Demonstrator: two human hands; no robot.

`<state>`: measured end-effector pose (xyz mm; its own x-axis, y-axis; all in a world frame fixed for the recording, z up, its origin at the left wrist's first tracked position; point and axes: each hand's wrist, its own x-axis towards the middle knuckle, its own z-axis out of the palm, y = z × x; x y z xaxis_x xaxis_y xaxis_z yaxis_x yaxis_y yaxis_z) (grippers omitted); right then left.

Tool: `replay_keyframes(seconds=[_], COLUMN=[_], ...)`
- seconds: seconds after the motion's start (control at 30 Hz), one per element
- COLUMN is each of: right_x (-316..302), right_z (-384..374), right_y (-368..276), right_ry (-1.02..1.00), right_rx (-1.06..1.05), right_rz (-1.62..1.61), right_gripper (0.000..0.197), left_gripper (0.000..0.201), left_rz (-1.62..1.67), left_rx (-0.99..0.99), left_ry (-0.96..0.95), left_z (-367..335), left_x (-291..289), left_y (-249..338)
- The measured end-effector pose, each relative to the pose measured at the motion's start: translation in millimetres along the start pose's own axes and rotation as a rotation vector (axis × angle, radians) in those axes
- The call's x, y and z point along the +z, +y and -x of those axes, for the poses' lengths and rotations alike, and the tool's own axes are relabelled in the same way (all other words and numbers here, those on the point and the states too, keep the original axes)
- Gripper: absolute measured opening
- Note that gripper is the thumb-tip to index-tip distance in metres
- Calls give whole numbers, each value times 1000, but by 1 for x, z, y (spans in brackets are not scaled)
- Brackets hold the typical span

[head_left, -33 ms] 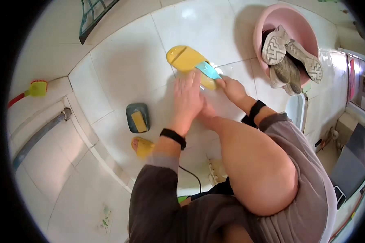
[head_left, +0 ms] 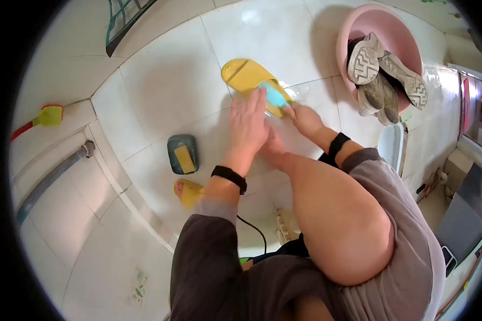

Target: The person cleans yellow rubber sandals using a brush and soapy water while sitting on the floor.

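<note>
A wet yellow slide slipper point(head_left: 243, 74) lies on the white tiled floor ahead of me. My right hand point(head_left: 307, 121) grips the end of a light-blue brush point(head_left: 273, 96), smeared by motion, whose head lies at the slipper's strap opening. Its bristles are hidden. My left hand point(head_left: 248, 122) has its fingers stretched out along the near side of the slipper, their tips by the brush. Whether they press on the slipper is hard to see. My bare foot point(head_left: 275, 145) stands just behind that hand. A matching slipper point(head_left: 189, 192) is on my other foot.
A dark soap dish point(head_left: 175, 143) with a yellow soap bar point(head_left: 185, 159) sits left of my left hand. At the far right, a pink basin point(head_left: 399, 24) holds several dirty shoes point(head_left: 365, 64). A green-headed brush point(head_left: 50, 116) lies on a ledge at the left.
The brush has shifted slightly along the slipper and is now blurred. My right hand has moved a little with it; my left hand stays nearly in place.
</note>
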<state>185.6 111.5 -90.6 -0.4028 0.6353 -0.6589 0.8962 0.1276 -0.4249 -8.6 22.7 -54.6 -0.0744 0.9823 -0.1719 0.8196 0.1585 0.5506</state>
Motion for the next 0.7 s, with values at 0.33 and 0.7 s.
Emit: replay_keyframes(seconds=[0.33, 0.7], right_x=[-12, -4], right_z=[-11, -2], right_y=[-26, -6], right_ry=[-204, 15], right_rx=[-24, -121], right_rz=[-6, 20], right_gripper=[47, 45], left_gripper=[60, 59], left_rz=[-35, -20], left_rx=[-102, -110], left_ry=[101, -1], left_z=[-6, -11], left_x=[6, -2], left_y=[-17, -15])
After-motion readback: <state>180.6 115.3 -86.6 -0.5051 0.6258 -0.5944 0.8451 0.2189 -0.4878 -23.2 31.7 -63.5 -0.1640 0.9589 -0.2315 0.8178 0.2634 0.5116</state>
